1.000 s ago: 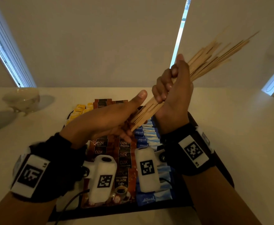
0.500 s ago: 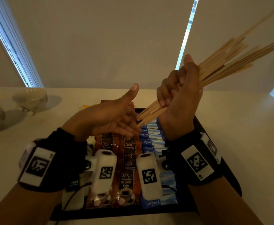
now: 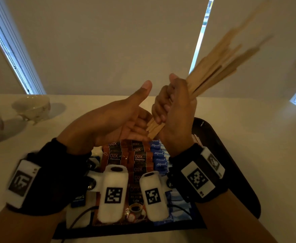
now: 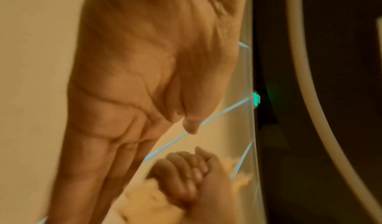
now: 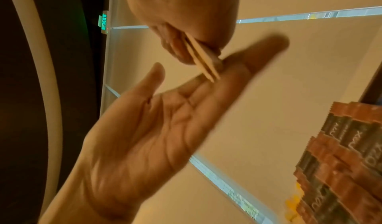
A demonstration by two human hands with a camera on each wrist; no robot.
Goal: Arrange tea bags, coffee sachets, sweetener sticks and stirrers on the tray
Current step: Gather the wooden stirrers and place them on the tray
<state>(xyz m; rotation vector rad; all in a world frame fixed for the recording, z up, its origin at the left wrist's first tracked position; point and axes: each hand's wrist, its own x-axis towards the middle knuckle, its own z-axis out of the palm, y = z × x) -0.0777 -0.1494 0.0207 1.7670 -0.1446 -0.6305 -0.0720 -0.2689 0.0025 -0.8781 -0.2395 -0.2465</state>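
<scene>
Gripping a thick bundle of stirrers (image 3: 212, 74) in my right hand (image 3: 176, 116), I have the fingers curled tight round its lower part, above the tray (image 3: 231, 155). They are flat, pale wooden sticks, thin and long; the upper ends fan out unevenly up and to the right and blur there, while the short lower ends poke out beneath my fist. My left hand (image 3: 112, 123) lies flat-palmed with straight fingers and raised thumb, holding nothing; the right wrist view shows the bundle's lower ends meeting its fingers (image 5: 237, 74). On the black tray below my wrists lie rows of brown coffee sachets (image 3: 140, 156) marked D2X, and just right of them blue sweetener sticks (image 3: 158, 153) marked equal. A pale footed cup (image 3: 31, 106) stands on the white table (image 3: 248, 120), well left of the tray.
</scene>
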